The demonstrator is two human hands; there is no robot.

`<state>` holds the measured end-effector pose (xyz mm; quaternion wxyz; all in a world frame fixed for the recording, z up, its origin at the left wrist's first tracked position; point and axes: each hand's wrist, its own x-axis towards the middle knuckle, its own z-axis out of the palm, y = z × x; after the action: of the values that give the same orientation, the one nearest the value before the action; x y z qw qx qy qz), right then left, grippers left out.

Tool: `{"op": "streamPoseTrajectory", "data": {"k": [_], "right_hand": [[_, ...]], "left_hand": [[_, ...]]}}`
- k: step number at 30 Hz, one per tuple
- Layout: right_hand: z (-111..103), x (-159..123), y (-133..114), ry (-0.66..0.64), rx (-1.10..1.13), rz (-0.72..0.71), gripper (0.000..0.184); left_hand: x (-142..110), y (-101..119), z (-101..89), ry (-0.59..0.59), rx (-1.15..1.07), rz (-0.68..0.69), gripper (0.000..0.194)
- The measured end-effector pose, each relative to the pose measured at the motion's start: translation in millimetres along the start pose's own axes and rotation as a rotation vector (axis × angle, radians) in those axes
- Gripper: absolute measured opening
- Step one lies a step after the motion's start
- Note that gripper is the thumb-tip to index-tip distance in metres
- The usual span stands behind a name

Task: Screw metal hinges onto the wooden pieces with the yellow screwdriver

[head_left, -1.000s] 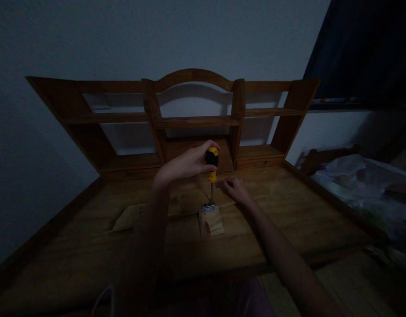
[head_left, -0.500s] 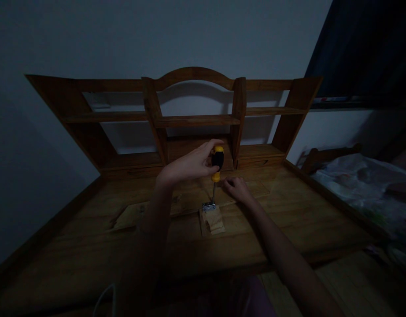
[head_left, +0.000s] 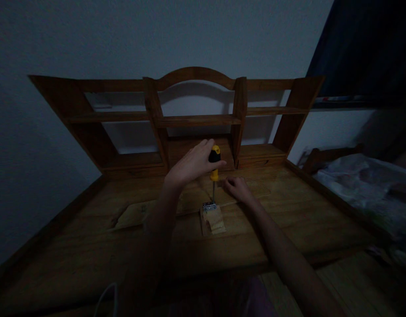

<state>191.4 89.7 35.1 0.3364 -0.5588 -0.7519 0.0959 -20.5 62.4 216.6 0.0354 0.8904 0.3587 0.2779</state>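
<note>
Head view, dim light: 2 bare hands, 1 tool. The left hand had its grip closed round 1 yellow-and-black screwdriver w/ a straight metal shank, thumb across the handle's front, some fingers hidden behind. Tool stood approx. upright, tip down at 1 small silver metal hinge; couldn't tell if it sat in a screw. Hinge lay on the far end of 1 small squarish pale wood block, nr mid-desk. The right hand rested low, just R of the shank, fingers curled in; couldn't tell if they held anything. 1 long flat pale wood plank w/ a jagged L end ran crosswise behind the block; contact b/w the two unclear. All lay on 1 brown wooden desk. At the back: 1 brown wooden shelf unit w/ 4 uprights, 6 openings (3 upper, 3 lower) & 1 arched top rail. Off to R: 1 crumpled translucent plastic bag. Btm L: 1 curved white cable, partly out of view.
</note>
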Motion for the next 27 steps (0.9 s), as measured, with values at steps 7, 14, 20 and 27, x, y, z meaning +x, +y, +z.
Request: {"op": "streamPoseTrajectory", "data": {"k": [7, 14, 20, 27], "right_hand": [[-0.5, -0.3, -0.8, -0.003, -0.015, 0.000, 0.035], [-0.1, -0.8, -0.4, -0.006, -0.022, 0.011, 0.036], [-0.1, -0.9, -0.5, -0.018, -0.003, 0.002, 0.035], [0.7, -0.2, -0.5, -0.001, -0.011, 0.008, 0.034]], "left_hand": [[-0.2, -8.6, -3.1, -0.113, -0.166, 0.178, 0.047], [-2.8, -19.5, -14.3, -0.148, -0.152, 0.144, 0.046], [-0.4, -11.3, -6.2, 0.019, 0.085, -0.018, 0.039], [-5.9, 1.7, -10.4, -0.051, 0.015, 0.014, 0.036]]}}
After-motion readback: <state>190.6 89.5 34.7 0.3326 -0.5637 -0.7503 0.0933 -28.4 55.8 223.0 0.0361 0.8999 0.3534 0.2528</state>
